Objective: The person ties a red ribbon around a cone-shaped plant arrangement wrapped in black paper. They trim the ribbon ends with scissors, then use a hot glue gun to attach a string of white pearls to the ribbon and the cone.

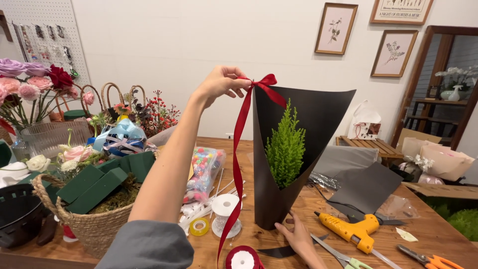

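Head view: my left hand pinching red ribbon at bow, top edge of black paper cone. Cone standing upright on bench, green conifer sprig inside. My right hand resting open-fingered, steadying cone base. Ribbon trailing down to spool. Yellow glue gun lying just beside.

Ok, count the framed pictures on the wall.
3. One framed print hangs left of the others, a second sits at the top edge, partly cut off, and a third hangs below it. More may lie outside the view.
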